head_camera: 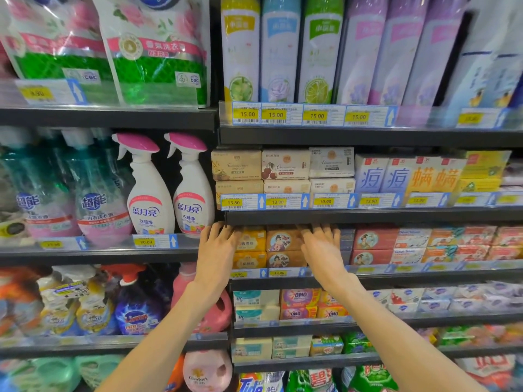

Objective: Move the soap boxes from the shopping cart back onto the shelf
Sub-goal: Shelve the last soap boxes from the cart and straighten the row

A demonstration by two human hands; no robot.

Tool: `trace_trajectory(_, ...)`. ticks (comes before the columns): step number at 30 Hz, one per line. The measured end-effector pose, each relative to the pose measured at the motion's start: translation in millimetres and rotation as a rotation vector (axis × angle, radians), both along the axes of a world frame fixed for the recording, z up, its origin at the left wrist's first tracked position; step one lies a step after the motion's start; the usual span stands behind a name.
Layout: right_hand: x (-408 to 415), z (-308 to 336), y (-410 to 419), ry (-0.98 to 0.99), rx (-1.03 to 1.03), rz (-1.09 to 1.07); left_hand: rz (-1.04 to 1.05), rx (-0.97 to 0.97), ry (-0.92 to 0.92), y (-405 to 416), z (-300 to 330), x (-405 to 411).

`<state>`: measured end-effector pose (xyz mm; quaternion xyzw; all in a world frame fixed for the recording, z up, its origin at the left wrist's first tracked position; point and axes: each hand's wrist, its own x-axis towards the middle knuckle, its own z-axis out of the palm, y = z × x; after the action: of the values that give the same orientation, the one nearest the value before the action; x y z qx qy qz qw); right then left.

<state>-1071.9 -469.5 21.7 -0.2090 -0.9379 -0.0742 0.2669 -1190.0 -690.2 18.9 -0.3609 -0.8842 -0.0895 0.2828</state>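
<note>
Both my hands reach into the third shelf (368, 274) of the soap section. My left hand (216, 250) has its fingers spread at the left end of the row, beside the yellow soap boxes (250, 240). My right hand (322, 248) has straight fingers against the brown soap boxes (283, 250) with a round portrait, stacked two high. Its fingertips are hidden under the shelf edge above. Neither hand holds a box. The shopping cart is out of view.
Red soap boxes (373, 247) and orange-and-white ones fill the same shelf to the right. Beige soap boxes (285, 165) sit on the shelf above, OMO bars (300, 304) below. Spray bottles (151, 190) and detergent bags stand in the left bay.
</note>
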Motion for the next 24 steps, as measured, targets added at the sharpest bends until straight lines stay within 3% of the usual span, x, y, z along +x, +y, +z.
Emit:
trace_trajectory(14,1,2,-10,-0.043,-0.002,-0.048,-0.016,0.001,0.023,-3,3,9)
trace_trajectory(24,40,-18,-31,0.096,-0.023,0.187,-0.153,0.090,-0.042,-25,-25,52)
